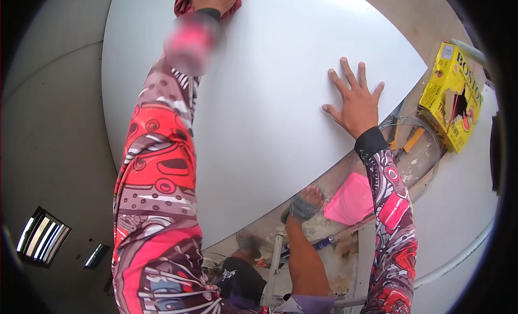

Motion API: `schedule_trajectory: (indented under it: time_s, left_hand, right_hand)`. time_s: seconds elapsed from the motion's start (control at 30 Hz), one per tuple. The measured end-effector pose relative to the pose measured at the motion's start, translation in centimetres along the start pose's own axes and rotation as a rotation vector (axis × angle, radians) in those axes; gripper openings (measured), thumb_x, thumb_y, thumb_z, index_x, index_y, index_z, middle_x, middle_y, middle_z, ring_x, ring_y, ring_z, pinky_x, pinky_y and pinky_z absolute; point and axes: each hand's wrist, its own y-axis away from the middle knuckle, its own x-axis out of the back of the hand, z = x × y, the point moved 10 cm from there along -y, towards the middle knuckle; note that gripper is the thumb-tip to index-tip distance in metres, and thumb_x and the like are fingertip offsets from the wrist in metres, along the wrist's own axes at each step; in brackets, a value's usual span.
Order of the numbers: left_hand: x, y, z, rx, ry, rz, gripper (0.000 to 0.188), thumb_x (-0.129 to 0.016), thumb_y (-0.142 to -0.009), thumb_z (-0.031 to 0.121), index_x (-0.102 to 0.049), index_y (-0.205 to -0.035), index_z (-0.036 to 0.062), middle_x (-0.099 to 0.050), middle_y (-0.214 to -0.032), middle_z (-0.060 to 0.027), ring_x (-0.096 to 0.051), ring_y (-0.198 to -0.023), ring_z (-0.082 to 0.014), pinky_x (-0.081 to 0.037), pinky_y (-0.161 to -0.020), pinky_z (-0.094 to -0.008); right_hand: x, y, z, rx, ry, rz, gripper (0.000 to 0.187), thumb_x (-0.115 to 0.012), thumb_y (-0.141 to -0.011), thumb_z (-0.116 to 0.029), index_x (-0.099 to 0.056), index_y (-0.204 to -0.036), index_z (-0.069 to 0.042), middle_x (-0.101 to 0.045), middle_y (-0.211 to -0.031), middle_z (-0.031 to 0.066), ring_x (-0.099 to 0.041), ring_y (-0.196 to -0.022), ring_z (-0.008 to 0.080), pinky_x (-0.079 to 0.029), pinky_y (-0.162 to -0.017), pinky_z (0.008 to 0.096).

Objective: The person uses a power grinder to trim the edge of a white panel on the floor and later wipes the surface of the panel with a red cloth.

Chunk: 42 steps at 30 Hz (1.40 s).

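A large, smooth, pale grey panel [270, 136] with curved edges spreads beneath both hands. My left hand [213, 0], at the far edge of view, is closed over a bunched dark red cloth [186, 2] and presses it on the panel. Part of that cloth lies hidden under the hand, and the picture's top edge cuts off its far side. Nearer the panel's right edge, my right hand [353, 100] rests flat with its fingers spread and holds nothing. Patterned red and grey sleeves [162, 173] cover both arms.
Right of the panel stands a torn yellow box [450, 98]. Beside it lie a coil of thin wire [437, 146] and an orange-handled tool [413, 138]. Below the panel are a bright pink item [350, 200], my sandalled foot [306, 206] and a pale bar [274, 268].
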Motion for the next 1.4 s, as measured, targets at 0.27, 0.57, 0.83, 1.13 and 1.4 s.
schedule_trajectory:
  time_s: [0.27,0.57,0.83,1.13,1.4]
  left_hand:
    - [-1.9,15.7,-7.3,0.130,-0.037,-0.060,0.048,-0.067,-0.074,0.017,-0.060,-0.120,0.0310,-0.051,-0.131,-0.0048,-0.056,-0.107,-0.0341,-0.053,-0.083,-0.0453]
    - [-1.0,19.7,-11.3,0.205,-0.061,-0.112,0.045,-0.066,-0.079,0.020,-0.060,-0.123,0.0276,-0.048,-0.135,-0.0087,-0.052,-0.116,-0.0358,-0.050,-0.088,-0.0473]
    - [-3.0,-5.7,1.2,0.017,-0.191,-0.112,0.044,-0.062,-0.080,0.027,-0.058,-0.124,0.0316,-0.053,-0.126,-0.0073,-0.059,-0.107,-0.0359,-0.053,-0.085,-0.0498]
    - [-2.7,4.7,-4.9,0.060,0.049,-0.112,0.044,-0.064,-0.079,0.024,-0.059,-0.123,0.0281,-0.053,-0.128,-0.0077,-0.060,-0.106,-0.0365,-0.053,-0.084,-0.0477]
    - [1.3,39.2,-17.0,0.616,-0.043,-0.367,0.048,-0.067,-0.080,0.022,-0.058,-0.126,0.0256,-0.049,-0.128,-0.0159,-0.058,-0.106,-0.0389,-0.053,-0.083,-0.0471]
  right_hand:
    - [0.1,0.3,0.7,0.016,0.085,-0.022,0.075,-0.071,-0.079,-0.046,-0.039,-0.145,-0.032,-0.018,-0.160,-0.0025,-0.017,-0.147,0.0309,-0.028,-0.100,0.0757]
    - [-0.3,0.1,0.4,0.004,-0.061,-0.050,0.072,-0.069,-0.081,-0.045,-0.040,-0.146,-0.029,-0.014,-0.160,0.0001,-0.012,-0.147,0.0347,-0.027,-0.102,0.0744]
    - [-0.3,0.3,1.0,0.007,-0.079,-0.059,0.071,-0.068,-0.081,-0.045,-0.041,-0.145,-0.028,-0.014,-0.160,0.0018,-0.012,-0.147,0.0355,-0.026,-0.101,0.0750]
    - [0.1,-0.2,0.0,0.018,-0.006,-0.077,0.069,-0.067,-0.083,-0.043,-0.039,-0.145,-0.032,-0.016,-0.160,-0.0023,-0.016,-0.147,0.0326,-0.028,-0.099,0.0763]
    - [-0.2,0.1,0.1,0.008,0.016,-0.071,0.071,-0.068,-0.083,-0.042,-0.038,-0.146,-0.033,-0.012,-0.161,-0.0044,-0.013,-0.148,0.0325,-0.030,-0.098,0.0767]
